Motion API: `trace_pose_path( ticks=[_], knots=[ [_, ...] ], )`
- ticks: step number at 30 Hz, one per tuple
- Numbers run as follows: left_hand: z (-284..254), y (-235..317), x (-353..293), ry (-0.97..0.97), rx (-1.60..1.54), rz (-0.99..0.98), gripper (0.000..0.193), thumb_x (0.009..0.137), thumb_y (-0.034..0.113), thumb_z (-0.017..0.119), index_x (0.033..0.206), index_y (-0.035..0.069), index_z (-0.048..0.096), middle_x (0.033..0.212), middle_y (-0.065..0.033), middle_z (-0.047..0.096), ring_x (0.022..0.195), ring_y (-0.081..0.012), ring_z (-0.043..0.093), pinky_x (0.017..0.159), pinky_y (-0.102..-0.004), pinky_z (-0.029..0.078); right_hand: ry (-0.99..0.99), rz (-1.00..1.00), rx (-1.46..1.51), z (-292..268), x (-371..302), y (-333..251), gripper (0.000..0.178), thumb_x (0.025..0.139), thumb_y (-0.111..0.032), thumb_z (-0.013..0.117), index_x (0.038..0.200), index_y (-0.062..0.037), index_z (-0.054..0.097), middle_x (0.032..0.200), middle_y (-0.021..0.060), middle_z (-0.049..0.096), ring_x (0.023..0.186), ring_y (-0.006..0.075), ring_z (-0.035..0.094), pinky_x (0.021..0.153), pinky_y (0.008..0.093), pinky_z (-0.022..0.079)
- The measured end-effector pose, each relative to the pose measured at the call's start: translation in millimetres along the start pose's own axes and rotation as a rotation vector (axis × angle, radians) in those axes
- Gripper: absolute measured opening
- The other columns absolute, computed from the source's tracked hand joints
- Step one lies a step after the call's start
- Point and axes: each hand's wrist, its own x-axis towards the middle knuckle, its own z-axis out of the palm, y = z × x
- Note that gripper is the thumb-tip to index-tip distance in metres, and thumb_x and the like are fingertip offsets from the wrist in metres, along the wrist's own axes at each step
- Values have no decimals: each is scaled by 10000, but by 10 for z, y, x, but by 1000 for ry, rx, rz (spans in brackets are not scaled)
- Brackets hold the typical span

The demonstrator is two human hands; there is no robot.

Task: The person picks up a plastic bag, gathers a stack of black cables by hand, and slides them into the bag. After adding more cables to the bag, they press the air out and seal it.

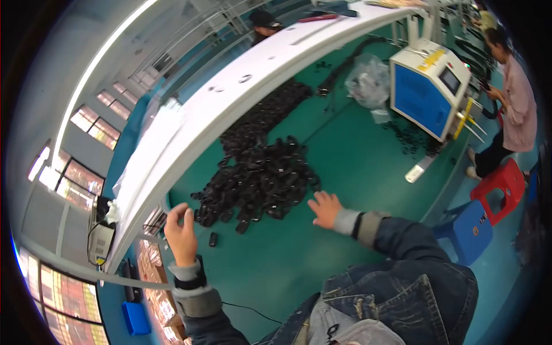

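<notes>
A large heap of small black pieces (259, 181), glossy and rounded, lies on the green tabletop (345, 167); their exact kind is too small to tell. My right hand (326, 210) is open at the heap's near right edge, fingers spread just over the green surface. Left of the heap, my left hand (181, 234) is raised with its fingers curled in toward the thumb; whatever may be between them is hidden. One single black piece (213, 239) lies apart from the heap, between my two hands and closer to the left.
A white raised shelf (215, 100) curves along the far side. At the right stand a blue-and-white machine (422, 86), a clear plastic bag (368, 77), a blue stool (468, 233) and a red stool (501, 190). Another person (514, 103) stands there. Cartons (158, 287) sit lower left.
</notes>
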Motion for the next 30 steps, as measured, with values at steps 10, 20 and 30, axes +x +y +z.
trace_pose_path(
  ticks=[10, 20, 30],
  knots=[
    [-806, -331, 1767, -167, 471, 449, 338, 758, 258, 669, 1017, 49, 608, 1021, -161, 588, 1005, -345, 505, 867, -400, 415, 444, -213, 241, -2534, 2814, -815, 184, 764, -145, 574, 830, 1, 664, 784, 155, 646, 715, 278, 611, 672, 356, 474],
    [-154, -605, 2624, -417, 641, 314, 568, 730, 414, 653, 1226, 171, 522, 1320, -179, 415, 1260, -361, 324, 1000, -491, 309, 84, 81, 382, -1915, 4492, -1577, 231, 716, -217, 640, 731, 13, 659, 637, 78, 610, 565, 202, 565, 499, 299, 442],
    [-95, -818, 2873, -536, 568, 193, 518, 804, 366, 577, 1233, 87, 495, 1219, -207, 504, 1175, -354, 439, 987, -397, 346, 265, -37, 772, -1967, 4267, -1573, 181, 743, -177, 659, 714, 2, 653, 631, 82, 590, 577, 143, 524, 537, 274, 440]
  ],
)
